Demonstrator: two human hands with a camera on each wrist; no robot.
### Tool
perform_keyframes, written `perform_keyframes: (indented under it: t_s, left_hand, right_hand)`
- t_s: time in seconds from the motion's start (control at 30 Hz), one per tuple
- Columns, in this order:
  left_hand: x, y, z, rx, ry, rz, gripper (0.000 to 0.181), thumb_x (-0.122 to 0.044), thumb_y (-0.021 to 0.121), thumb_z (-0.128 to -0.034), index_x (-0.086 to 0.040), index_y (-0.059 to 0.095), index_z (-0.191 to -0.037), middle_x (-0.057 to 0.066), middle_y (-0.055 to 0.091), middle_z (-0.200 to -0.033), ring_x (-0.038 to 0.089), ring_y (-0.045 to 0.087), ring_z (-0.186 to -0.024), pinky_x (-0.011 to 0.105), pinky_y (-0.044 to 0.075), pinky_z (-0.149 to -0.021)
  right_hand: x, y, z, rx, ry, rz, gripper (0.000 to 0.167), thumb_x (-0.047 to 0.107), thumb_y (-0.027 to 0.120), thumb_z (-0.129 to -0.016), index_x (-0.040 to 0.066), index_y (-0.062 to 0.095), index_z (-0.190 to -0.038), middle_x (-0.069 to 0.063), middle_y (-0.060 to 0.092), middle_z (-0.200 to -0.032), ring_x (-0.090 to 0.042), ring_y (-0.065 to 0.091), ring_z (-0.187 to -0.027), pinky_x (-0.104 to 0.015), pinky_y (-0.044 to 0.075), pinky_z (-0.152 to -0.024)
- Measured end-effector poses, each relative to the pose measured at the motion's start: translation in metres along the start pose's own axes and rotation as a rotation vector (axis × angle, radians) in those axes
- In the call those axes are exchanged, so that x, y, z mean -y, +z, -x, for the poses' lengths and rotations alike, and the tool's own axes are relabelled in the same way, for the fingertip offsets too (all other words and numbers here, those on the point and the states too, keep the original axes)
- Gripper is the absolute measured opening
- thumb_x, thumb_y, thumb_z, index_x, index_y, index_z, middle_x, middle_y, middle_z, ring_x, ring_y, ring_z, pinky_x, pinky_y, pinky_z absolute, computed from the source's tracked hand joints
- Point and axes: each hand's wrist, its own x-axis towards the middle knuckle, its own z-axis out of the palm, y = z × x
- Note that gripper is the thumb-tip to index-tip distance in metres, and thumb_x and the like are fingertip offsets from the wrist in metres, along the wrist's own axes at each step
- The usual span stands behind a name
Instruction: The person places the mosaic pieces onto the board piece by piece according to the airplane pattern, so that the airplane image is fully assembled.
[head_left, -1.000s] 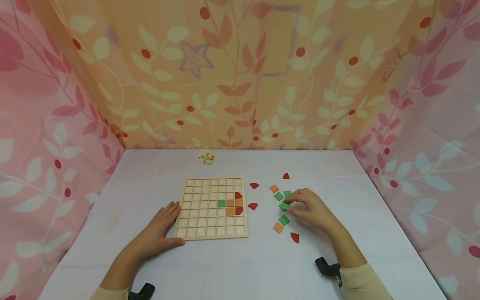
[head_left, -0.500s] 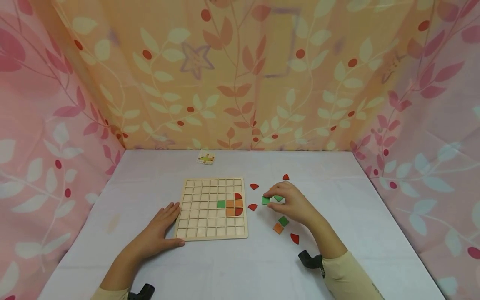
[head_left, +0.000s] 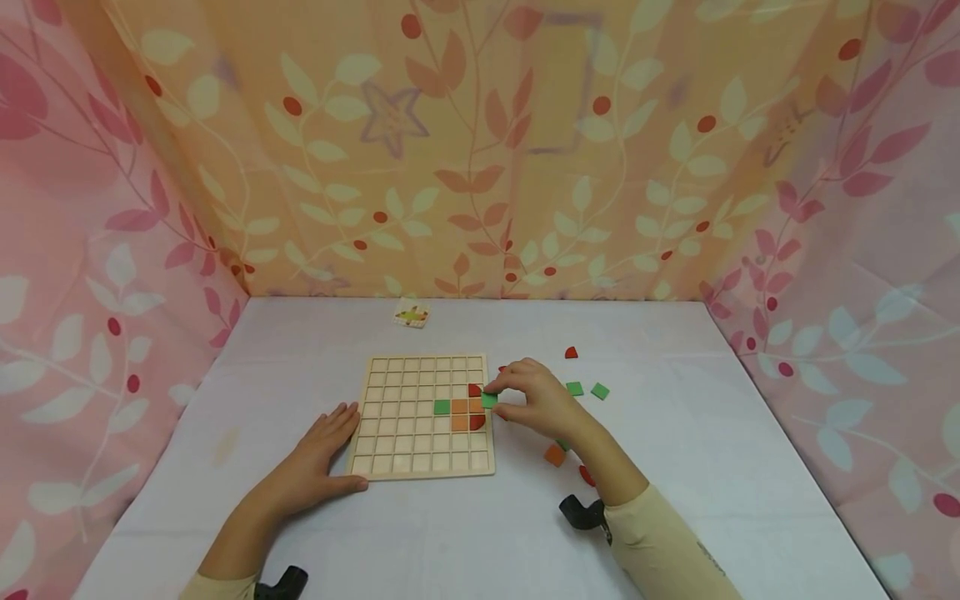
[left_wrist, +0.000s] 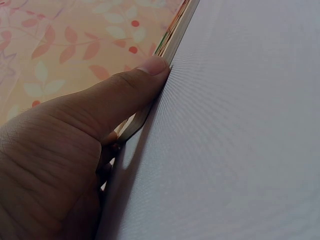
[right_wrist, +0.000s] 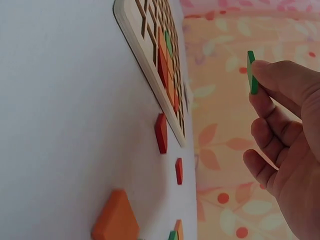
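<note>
In the head view, a wooden grid board (head_left: 397,429) lies on the table with a green square tile (head_left: 442,407), orange square tiles (head_left: 460,415) and red quarter-circle pieces (head_left: 477,423) in its cells. My left hand (head_left: 315,454) rests against the board's left side, fingers extended. In the left wrist view its thumb (left_wrist: 127,82) touches the board's edge. My right hand (head_left: 543,404) pinches a green square tile (head_left: 489,401) between thumb and fingers, over the board's right rim. The right wrist view shows this green tile (right_wrist: 252,72) held up off the surface, its other fingers loosely bent.
Right of the board lie loose green tiles (head_left: 574,389), an orange tile (head_left: 554,455) and red quarter-circle pieces (head_left: 572,352), some partly hidden by my right arm. A small picture card (head_left: 412,314) lies behind the board. Patterned cloth (head_left: 480,167) hangs around the table.
My right hand has picked the green tile from among the loose pieces and carried it left to the board's right edge. My left hand has stayed in place.
</note>
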Motion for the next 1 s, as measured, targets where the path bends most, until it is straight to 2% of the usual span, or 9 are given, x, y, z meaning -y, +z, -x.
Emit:
perform_keyframes:
  t_s: [0.17,0.37,0.73,1.0]
  left_hand:
    - [0.002,0.001,0.000,-0.001,-0.002,-0.006,0.116,-0.060,0.085,-0.0733,0.002,0.034,-0.157,0.018,0.027,-0.167,0.039,0.018,-0.157,0.032,-0.001,-0.130]
    - [0.002,0.001,0.000,-0.006,0.001,-0.003,0.117,-0.059,0.086,-0.0729,0.003,0.034,-0.157,0.018,0.027,-0.167,0.039,0.018,-0.157,0.029,-0.003,-0.129]
    - [0.002,0.001,0.000,-0.006,0.008,0.001,0.116,-0.057,0.086,-0.0728,0.003,0.034,-0.157,0.018,0.027,-0.167,0.039,0.018,-0.157,0.022,-0.006,-0.127]
    - [0.000,0.000,0.000,0.000,0.000,0.006,0.116,-0.057,0.087,-0.0728,0.003,0.034,-0.157,0.019,0.027,-0.167,0.040,0.018,-0.156,0.029,-0.002,-0.129]
  right_hand:
    - [0.005,0.012,-0.009,0.030,-0.022,-0.006,0.024,0.022,0.079,-0.089,0.026,0.078,-0.113,0.014,0.068,-0.111,-0.010,0.055,-0.114,-0.038,0.051,-0.099]
    - [0.011,0.028,-0.019,0.071,-0.050,-0.040,0.024,0.022,0.078,-0.090,0.021,0.078,-0.114,0.012,0.069,-0.111,-0.013,0.056,-0.117,-0.041,0.046,-0.105]
    - [0.012,0.052,-0.035,0.121,-0.057,-0.007,0.024,0.027,0.080,-0.088,0.023,0.079,-0.112,0.011,0.070,-0.109,-0.012,0.055,-0.114,-0.036,0.045,-0.104]
    - [0.015,0.059,-0.042,0.142,-0.085,0.038,0.024,0.028,0.080,-0.088,0.021,0.080,-0.111,0.010,0.070,-0.102,-0.008,0.056,-0.101,-0.033,0.044,-0.100]
